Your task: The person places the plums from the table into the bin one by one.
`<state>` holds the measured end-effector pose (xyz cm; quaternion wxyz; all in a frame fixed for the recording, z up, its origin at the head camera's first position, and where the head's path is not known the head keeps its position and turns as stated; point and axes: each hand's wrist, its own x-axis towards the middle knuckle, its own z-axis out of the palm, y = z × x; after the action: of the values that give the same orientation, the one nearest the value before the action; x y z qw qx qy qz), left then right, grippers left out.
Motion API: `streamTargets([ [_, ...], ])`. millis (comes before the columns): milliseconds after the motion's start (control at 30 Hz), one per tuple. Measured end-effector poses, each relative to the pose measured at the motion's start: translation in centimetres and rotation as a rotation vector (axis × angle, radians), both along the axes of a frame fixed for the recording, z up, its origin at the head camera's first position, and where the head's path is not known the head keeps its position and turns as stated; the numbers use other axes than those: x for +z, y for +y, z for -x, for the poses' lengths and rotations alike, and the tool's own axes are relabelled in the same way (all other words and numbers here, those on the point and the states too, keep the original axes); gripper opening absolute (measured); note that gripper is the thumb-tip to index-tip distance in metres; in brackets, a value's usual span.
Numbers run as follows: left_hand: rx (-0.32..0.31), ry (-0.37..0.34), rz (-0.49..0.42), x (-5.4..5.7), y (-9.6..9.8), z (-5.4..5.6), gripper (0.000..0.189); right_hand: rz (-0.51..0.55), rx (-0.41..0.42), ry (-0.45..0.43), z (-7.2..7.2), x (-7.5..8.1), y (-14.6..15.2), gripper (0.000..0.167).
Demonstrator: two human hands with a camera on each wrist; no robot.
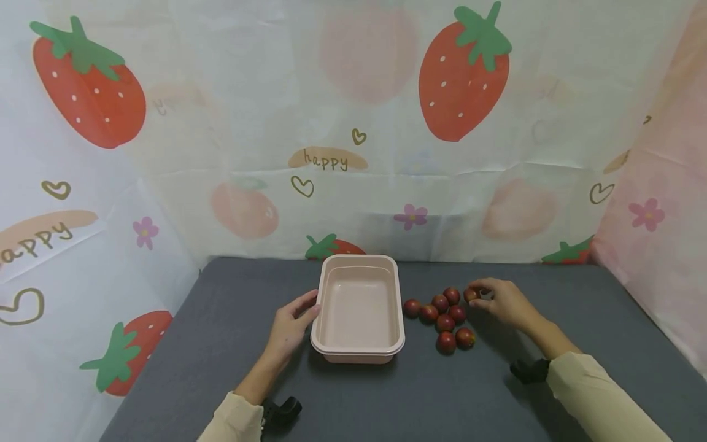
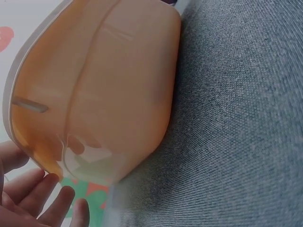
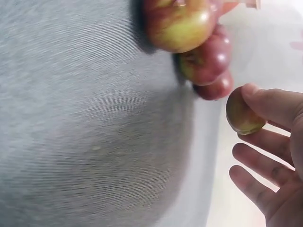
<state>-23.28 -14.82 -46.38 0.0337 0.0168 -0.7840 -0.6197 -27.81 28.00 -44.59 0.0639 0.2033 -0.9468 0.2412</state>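
My right hand (image 1: 505, 301) pinches a small red-brown plum (image 3: 244, 111) between thumb and index finger; in the right wrist view the other fingers spread apart below it. Just left of this hand, several dark red plums (image 1: 445, 323) lie grouped on the table. A beige plastic box (image 1: 357, 350), its inside bare, stands left of the plums. At the box's left side is my left hand (image 1: 289, 325), fingertips right at the rim. The left wrist view shows those fingers (image 2: 35, 194) loosely extended beside the box's smooth outer wall (image 2: 128, 80).
A dark grey cloth (image 1: 232, 344) covers the table. Behind it hangs a pale curtain (image 1: 248, 135) printed with strawberries and hearts, which also runs along the left and right sides. Black wrist mounts sit by both sleeves.
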Motion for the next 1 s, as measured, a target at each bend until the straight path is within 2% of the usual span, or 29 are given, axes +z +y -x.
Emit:
streamTargets([
  [433,-0.002,0.004,-0.010,0.2,0.1,0.0,0.043,0.002,0.085,0.006,1.4,3.4,-1.9,0.035],
  [800,-0.013,0.019,-0.013,-0.2,-0.1,0.1,0.042,0.020,0.115,-0.046,2.7,6.7,-5.9,0.038],
  [1000,-0.009,0.017,-0.020,-0.2,-0.1,0.1,0.042,0.025,0.154,-0.039,3.5,8.2,-8.3,0.036],
])
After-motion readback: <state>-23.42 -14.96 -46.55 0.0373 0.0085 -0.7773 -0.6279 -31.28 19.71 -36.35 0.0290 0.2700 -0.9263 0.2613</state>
